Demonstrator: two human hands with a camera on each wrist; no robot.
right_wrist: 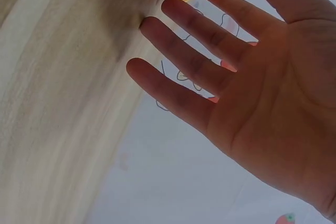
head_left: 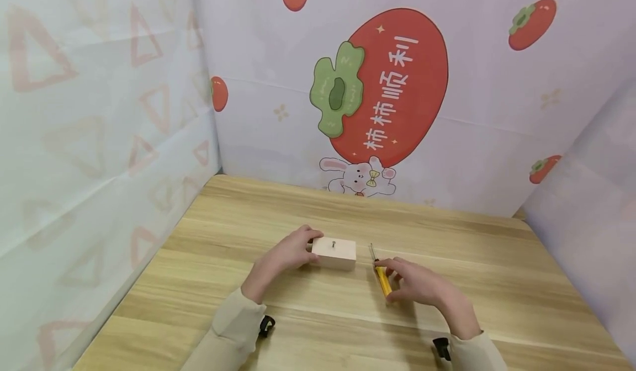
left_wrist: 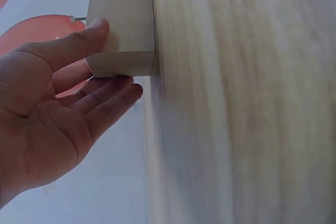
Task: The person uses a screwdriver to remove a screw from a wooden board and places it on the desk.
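Note:
A pale rectangular wooden block (head_left: 335, 255) lies on the table, with a small screw (head_left: 333, 244) standing up from its top face. My left hand (head_left: 293, 250) holds the block's left end, thumb on the near side and fingers around the far side; the left wrist view shows the thumb (left_wrist: 98, 27) pressed to its face. To the right of the block lies a screwdriver (head_left: 383, 281) with a yellow handle, its shaft pointing away from me. Over that handle is my right hand (head_left: 414, 282). Its fingers (right_wrist: 184, 74) look extended and spread in the right wrist view.
The wood-grain table (head_left: 323, 327) is bounded by a white back wall (head_left: 258, 133) printed with persimmons and a rabbit. Light-coloured panels stand at the left (head_left: 109, 194) and right (head_left: 591, 211). Black straps (head_left: 266, 326) are at both wrists.

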